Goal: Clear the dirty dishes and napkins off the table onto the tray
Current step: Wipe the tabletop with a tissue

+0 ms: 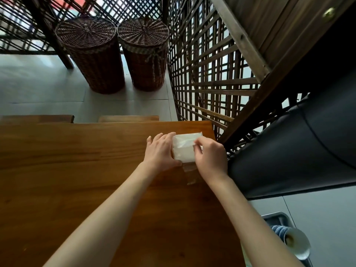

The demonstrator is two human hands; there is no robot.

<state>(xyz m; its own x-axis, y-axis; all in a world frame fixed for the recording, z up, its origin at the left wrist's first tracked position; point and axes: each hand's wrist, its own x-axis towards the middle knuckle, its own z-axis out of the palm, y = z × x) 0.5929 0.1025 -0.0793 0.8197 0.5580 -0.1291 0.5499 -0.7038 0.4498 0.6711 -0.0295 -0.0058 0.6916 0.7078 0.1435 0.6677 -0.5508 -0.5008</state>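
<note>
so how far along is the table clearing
Mostly done, it seems: the visible wooden table holds only the white napkin pack, and bowls already sit in the tray. Both the left hand and right hand grip the pack. It still has to reach the tray.

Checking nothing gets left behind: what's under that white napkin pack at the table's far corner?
The white napkin pack lies on the wooden table; a clear wrapper flap pokes out toward the person. Left hand and right hand cover its sides, so anything beneath is hidden.
</note>
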